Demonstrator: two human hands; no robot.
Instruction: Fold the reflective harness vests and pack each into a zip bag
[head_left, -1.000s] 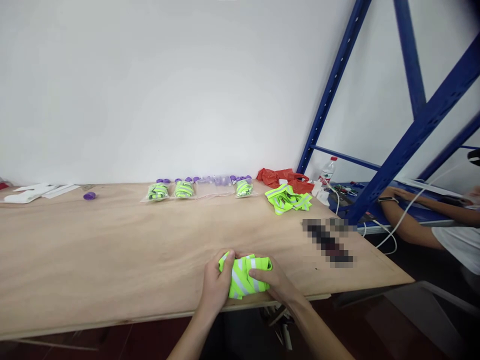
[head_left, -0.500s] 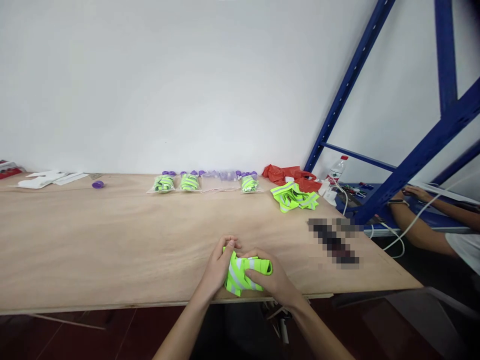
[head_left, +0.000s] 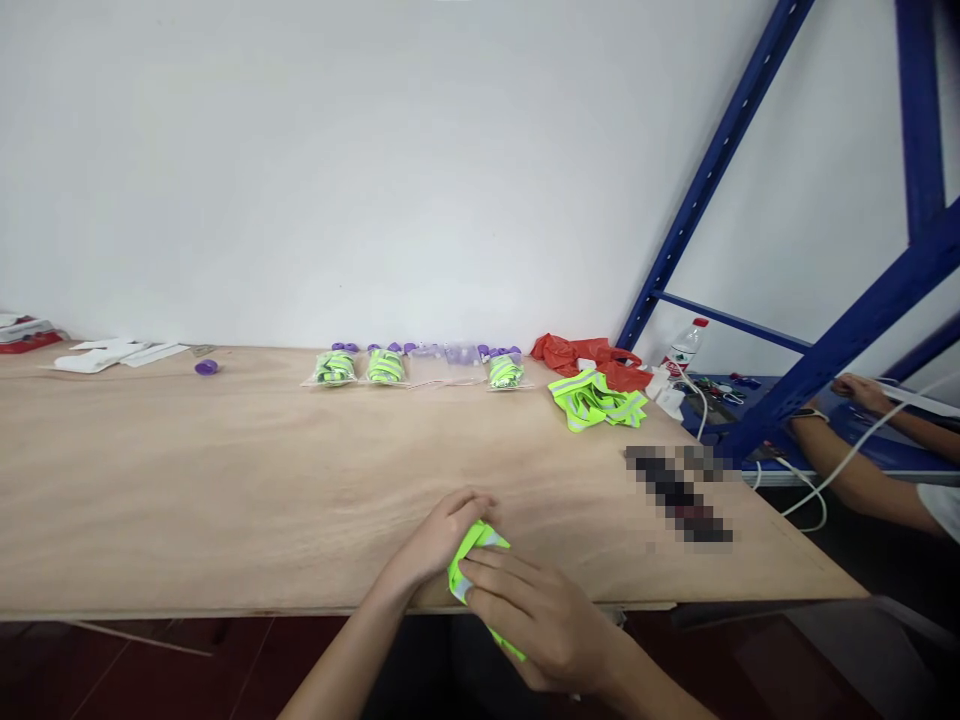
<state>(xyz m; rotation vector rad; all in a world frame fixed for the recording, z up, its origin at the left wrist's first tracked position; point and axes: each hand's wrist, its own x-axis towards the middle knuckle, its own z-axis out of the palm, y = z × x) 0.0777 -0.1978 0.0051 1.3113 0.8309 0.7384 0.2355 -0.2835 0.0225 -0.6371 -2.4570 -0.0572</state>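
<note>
A folded bundle of fluorescent yellow-green reflective strap (head_left: 480, 541) with silver stripes is at the near edge of the wooden table. My left hand (head_left: 446, 535) is closed on its left side. Across its front lies my right hand (head_left: 536, 612), fingers bent against the band and covering most of it. A strip of the band pokes out below the right fingers. More of the same reflective strap (head_left: 596, 402) lies loosely heaped at the back right.
Along the wall are clear bags with rolled reflective strap (head_left: 385, 367), a flat clear bag (head_left: 448, 367) and purple pieces (head_left: 206, 368). A red plastic bag (head_left: 585, 352), a bottle (head_left: 684, 345) and blue rack posts (head_left: 712, 180) stand right. Another person's arm (head_left: 855, 470) is beyond.
My right hand has turned over the strap bundle and come nearer, so its back now hides most of the band. My left hand stays on the left side. The view has shifted slightly.
</note>
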